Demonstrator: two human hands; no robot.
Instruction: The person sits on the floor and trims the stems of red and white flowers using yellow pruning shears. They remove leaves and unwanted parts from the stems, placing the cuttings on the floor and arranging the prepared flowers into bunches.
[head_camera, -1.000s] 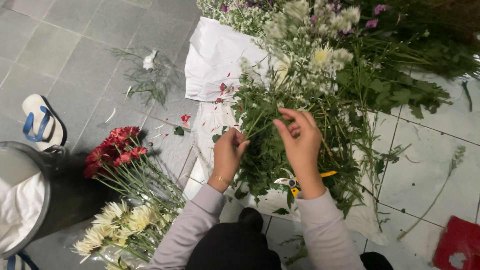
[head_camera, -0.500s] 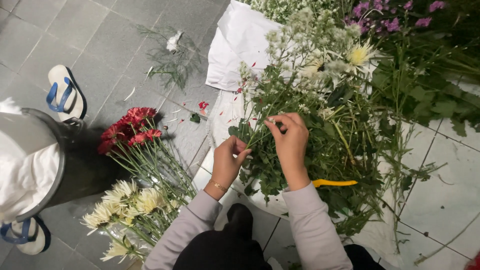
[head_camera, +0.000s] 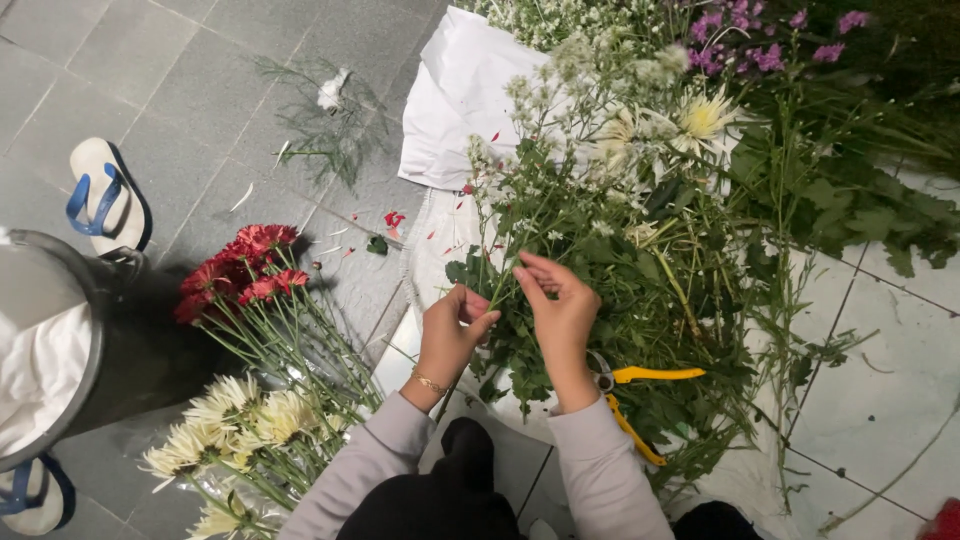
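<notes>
My left hand and my right hand meet over a heap of leafy green stems with small white flowers lying on the tiled floor. Both hands pinch at stems in the heap, fingers closed on the greenery. A gold bracelet sits on my left wrist. Yellow-handled scissors lie on the floor just right of my right forearm, partly under leaves.
Red flowers and cream-yellow flowers lie at the left. A dark metal bucket with white cloth inside stands far left. White paper lies at the top. Purple flowers are top right. A blue-strapped sandal rests nearby.
The view has shifted, so the flowers and bucket sit differently in frame. My hands have come closer together on the green stems, and the scissors are more exposed.
</notes>
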